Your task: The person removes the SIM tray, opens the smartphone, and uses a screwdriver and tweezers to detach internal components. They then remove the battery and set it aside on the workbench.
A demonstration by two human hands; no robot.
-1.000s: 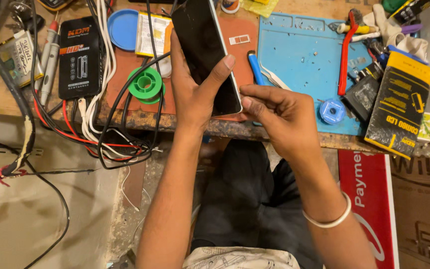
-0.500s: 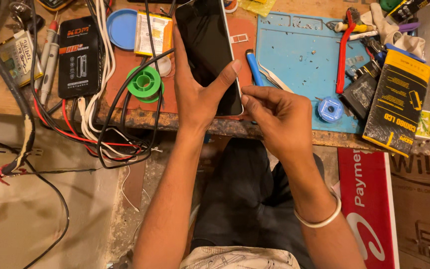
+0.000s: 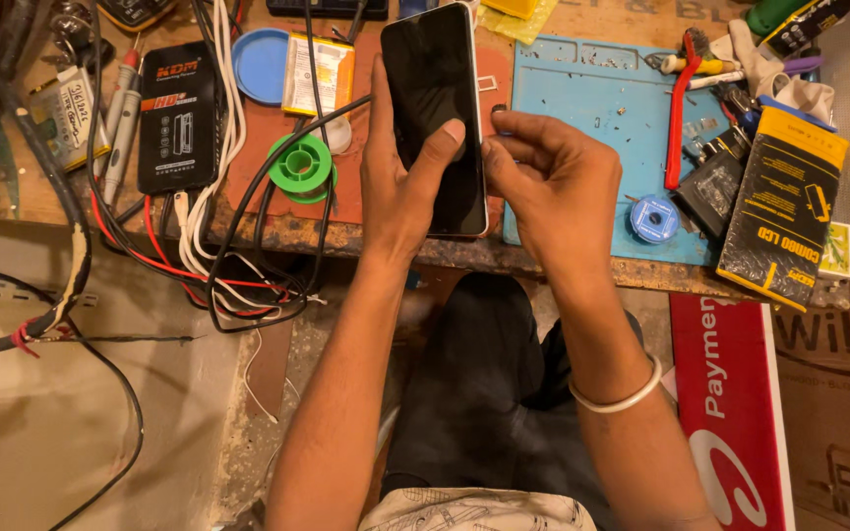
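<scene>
A person seated at a scuffed wooden workbench (image 3: 582,264) grips a smartphone (image 3: 435,108) in the left hand (image 3: 400,182), fingers wrapped behind the slab and the thumb pressed flat on its glossy black glass. The phone, a slim rectangle with a pale rim, is held tilted above the bench's near edge, between a rust-red mat (image 3: 268,167) and a light blue silicone repair mat (image 3: 582,108) dotted with small screws. The right hand (image 3: 553,182) is curled tight just beside the phone's right edge, thumb and fingertips pinched together at the rim; what they pinch, if anything, is too small to tell. A smooth white bangle (image 3: 622,398) circles that wrist.

To the left lie a green plastic solder spool (image 3: 299,167), a round blue lid (image 3: 260,64), a flat yellow-and-white battery pack (image 3: 317,74) and a matte black rectangular box (image 3: 177,113), amid a tangle of black, red and white cables (image 3: 238,275). On the blue mat rest a small blue round reel (image 3: 654,218) and red-handled pliers (image 3: 679,128); a black-and-yellow carton (image 3: 779,211) sits at the right.
</scene>
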